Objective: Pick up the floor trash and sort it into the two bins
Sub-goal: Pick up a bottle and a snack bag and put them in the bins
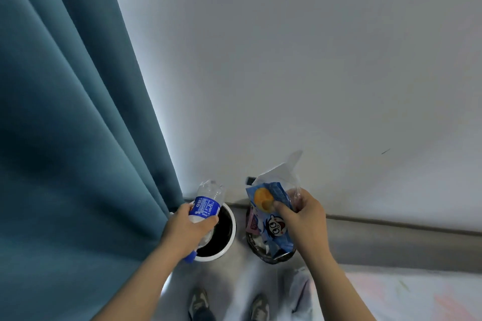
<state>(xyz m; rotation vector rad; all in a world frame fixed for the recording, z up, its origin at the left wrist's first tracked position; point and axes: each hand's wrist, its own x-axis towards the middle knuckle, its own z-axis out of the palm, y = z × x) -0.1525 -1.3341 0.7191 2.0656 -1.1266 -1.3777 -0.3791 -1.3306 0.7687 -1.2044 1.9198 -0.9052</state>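
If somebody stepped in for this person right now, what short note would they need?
Left hand: holding a clear plastic bottle, cap end down, above the white bin.
Right hand: gripping blue snack wrappers above the dark bin, which already has some wrappers in it.
Done: this trash is off the floor and at the bins.
Left: release each item into its bin; then check the floor, mostly out of view here.
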